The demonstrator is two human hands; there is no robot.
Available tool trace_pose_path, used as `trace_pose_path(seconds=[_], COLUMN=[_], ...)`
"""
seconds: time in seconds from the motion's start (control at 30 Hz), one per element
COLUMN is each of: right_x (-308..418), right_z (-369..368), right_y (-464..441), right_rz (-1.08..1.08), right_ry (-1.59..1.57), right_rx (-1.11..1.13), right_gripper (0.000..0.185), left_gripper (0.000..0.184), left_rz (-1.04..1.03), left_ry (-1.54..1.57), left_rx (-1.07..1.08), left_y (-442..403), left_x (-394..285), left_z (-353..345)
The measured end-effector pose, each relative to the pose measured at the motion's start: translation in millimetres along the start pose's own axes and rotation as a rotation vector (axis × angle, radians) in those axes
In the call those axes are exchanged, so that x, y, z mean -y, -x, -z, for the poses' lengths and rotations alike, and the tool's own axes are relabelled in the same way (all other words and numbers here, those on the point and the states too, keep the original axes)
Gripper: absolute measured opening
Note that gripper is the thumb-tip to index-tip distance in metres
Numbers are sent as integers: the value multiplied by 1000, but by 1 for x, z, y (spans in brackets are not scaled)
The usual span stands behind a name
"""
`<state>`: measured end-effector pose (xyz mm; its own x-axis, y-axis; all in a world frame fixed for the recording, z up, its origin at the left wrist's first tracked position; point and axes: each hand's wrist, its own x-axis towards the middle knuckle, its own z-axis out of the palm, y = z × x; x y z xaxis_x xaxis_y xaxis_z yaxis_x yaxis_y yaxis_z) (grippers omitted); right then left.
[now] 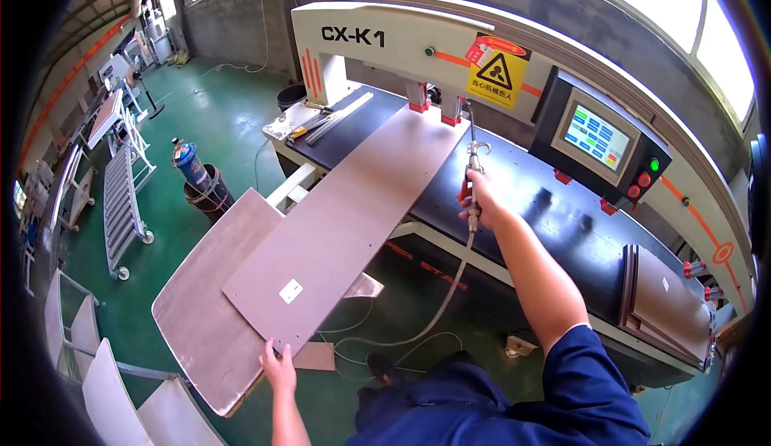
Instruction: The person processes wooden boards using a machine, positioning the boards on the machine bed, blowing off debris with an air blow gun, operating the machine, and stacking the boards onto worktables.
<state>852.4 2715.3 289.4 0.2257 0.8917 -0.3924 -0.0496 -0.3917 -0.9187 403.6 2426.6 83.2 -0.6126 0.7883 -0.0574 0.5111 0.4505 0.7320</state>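
Note:
A long brown board (337, 213) with a white label (291, 290) lies slanting from the machine bed down to the left. My left hand (280, 372) is at its near corner, fingers on the edge. My right hand (484, 197) is closed around an air blow gun (475, 157), held upright beside the board's right edge. A pale hose (450, 301) hangs from the gun's lower end. The far end of the board sits under the red clamps (418, 97) of the machine.
The white machine (418, 40) has a touch screen panel (596, 137) and red and green buttons. Several stacked boards (666, 301) lie at the bed's right end. A worn grey support table (201, 301) is under the brown board. Hoses loop on the green floor; a bucket (210, 197) stands left.

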Motion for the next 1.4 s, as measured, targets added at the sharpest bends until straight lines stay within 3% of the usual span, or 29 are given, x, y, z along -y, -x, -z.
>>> trace_pose_path(seconds=[0.17,0.27,0.43,0.63,1.07,1.2,1.27,1.4], right_x=[41,67,96,107,108,118,119,120], right_z=[-52,-74,-100,-110,-112,-127,-133,-139], right_y=[-48,-86,-111,-123,-131,-135,-142,-136], right_rz=[188,155,248,168,195,94,99,46], right_ry=[161,214,313,229,268,139,142,-49], right_rx=[-38,-61,-219,-281,-349,-374,-358,-282], right_gripper=[43,37,45,50,48,46,35,32], left_gripper=[46,48,48,49,48,47,47,58], left_rz=[-192,-218,-315,-324,-323,-309,-287,-294], left_ry=[-25,-65,-97,-71,-162,-205,-206,-234], left_rx=[-43,-11,11,45,42,42,43,109], left_y=[-4,-6,-11,-15,-15,-14,-11,-13], left_x=[10,3,7,0,-14,-13,-15,-11], left_z=[2,13,18,24,27,26,28,31])
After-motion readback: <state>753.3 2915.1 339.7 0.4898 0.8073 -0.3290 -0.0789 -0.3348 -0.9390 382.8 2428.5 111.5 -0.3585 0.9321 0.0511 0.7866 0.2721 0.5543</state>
